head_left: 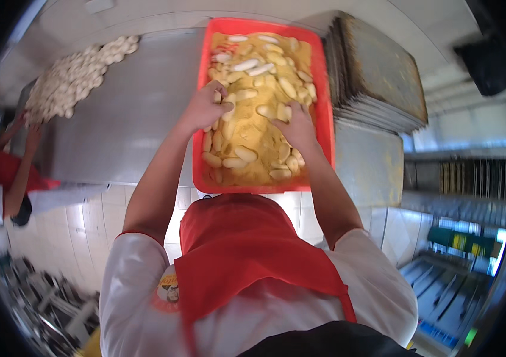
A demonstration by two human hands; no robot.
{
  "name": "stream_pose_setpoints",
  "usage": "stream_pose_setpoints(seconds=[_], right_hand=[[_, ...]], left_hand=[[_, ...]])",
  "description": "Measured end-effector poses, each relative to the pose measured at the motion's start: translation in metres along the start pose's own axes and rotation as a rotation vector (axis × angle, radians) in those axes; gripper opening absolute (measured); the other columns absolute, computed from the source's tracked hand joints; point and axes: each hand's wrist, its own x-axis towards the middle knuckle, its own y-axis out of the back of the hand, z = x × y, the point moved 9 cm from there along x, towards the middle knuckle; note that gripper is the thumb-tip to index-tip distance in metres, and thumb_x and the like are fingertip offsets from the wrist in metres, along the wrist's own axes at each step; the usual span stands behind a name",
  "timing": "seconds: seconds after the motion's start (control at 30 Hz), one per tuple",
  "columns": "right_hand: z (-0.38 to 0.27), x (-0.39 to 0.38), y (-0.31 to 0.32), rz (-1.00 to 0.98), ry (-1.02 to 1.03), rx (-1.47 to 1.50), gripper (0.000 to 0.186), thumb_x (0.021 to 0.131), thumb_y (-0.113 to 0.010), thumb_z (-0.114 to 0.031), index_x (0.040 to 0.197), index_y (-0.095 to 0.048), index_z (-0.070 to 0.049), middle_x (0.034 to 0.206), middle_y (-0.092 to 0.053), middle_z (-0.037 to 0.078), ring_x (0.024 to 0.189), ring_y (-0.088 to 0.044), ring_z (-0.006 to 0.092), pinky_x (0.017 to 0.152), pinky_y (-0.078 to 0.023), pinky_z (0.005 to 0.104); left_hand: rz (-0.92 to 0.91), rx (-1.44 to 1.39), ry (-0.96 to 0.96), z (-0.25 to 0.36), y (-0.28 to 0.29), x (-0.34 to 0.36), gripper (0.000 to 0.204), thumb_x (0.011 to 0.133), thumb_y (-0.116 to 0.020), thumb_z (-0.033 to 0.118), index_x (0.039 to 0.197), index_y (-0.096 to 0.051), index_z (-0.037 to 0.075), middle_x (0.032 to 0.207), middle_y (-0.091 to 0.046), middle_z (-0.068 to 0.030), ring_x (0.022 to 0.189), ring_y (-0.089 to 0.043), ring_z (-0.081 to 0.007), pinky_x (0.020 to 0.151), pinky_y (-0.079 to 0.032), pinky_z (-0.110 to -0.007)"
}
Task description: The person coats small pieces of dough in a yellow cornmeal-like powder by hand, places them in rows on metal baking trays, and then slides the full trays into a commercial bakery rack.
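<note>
Left hand: the left hand (205,108) is lowered into the left side of the tray, its fingers bent over pale pieces; whether one is gripped cannot be told.
Right hand: the right hand (299,128) is held at the tray's right side, thumb and fingers parted around pieces; a firm hold cannot be made out.
Dough pieces: the oval dough pieces (246,153) are scattered in the red tray (324,119), upper middle of the frame, and are partly coated with yellow powder (253,128).
Crowding: pieces near the rim could be pushed over it if the hands are swept outward too fast.
Shape: soft-looking pieces could be dented or stuck together if they are pinched hard or heaped.
Coating: bare patches could be left if pieces are not turned; powder could be spilled by brisk stirring.
Tabletop: the grey tabletop (140,107) is stretched to the left, with a dough pile (80,74) laid at upper left.
Metal trays: dark-edged metal trays (384,65) are stacked at upper right.
Room: a co-worker in red and white (9,178) is seen at the left edge; pale floor tiles (80,238) are laid below.
</note>
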Motion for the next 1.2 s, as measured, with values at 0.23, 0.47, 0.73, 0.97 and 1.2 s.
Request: stream_pose_setpoints(seconds=[0.23,0.47,0.73,0.97,1.2], right_hand=[[0.047,-0.014,-0.016,-0.045,-0.196,1.205,0.035,0.092,-0.078,-0.016,0.12,-0.062,-0.003,0.115,-0.068,0.015,0.108,-0.066,0.0246,0.09,-0.056,0.0396],[-0.007,0.01,-0.017,-0.185,0.355,0.015,0.045,0.083,-0.08,-0.017,0.123,-0.063,-0.005,0.122,-0.064,0.021,0.109,-0.065,0.0448,0.094,-0.053,0.0497],[-0.023,-0.004,0.0,-0.027,0.439,-0.059,0.041,0.082,-0.081,-0.017,0.117,-0.066,-0.001,0.11,-0.067,0.025,0.108,-0.064,0.0451,0.093,-0.052,0.0506],[-0.027,-0.011,0.011,0.003,0.278,0.174,0.046,0.08,-0.085,-0.022,0.115,-0.065,0.0,0.106,-0.073,0.025,0.102,-0.07,0.0422,0.089,-0.055,0.0461],[0.013,-0.063,-0.038,-0.077,0.303,0.278,0.055,0.079,-0.089,-0.029,0.118,-0.064,-0.001,0.108,-0.074,0.02,0.102,-0.072,0.0339,0.09,-0.056,0.0427]], left_hand=[[0.251,-0.999,0.188,-0.045,-0.034,-0.081,0.029,0.099,-0.069,0.031,0.122,-0.065,0.013,0.104,-0.064,-0.0008,0.09,-0.064,-0.0152,0.068,-0.056,-0.031],[0.022,0.666,-0.035,0.012,-0.116,-0.091,0.038,0.084,-0.078,0.034,0.116,-0.068,0.015,0.109,-0.069,-0.0103,0.094,-0.069,-0.033,0.076,-0.056,-0.048],[0.352,-0.299,-0.112,-0.019,-0.102,-0.103,0.03,0.093,-0.076,0.03,0.114,-0.066,0.012,0.101,-0.068,-0.0063,0.085,-0.068,-0.0224,0.074,-0.055,-0.038],[0.403,-1.444,-0.021,-0.021,-0.104,-0.174,0.029,0.106,-0.061,0.037,0.118,-0.064,0.01,0.094,-0.066,-0.002,0.08,-0.064,-0.0129,0.061,-0.052,-0.027],[0.476,-1.265,0.025,-0.03,-0.15,-0.209,0.031,0.098,-0.064,0.03,0.12,-0.062,0.007,0.1,-0.069,-0.0045,0.082,-0.067,-0.0151,0.064,-0.054,-0.031]])
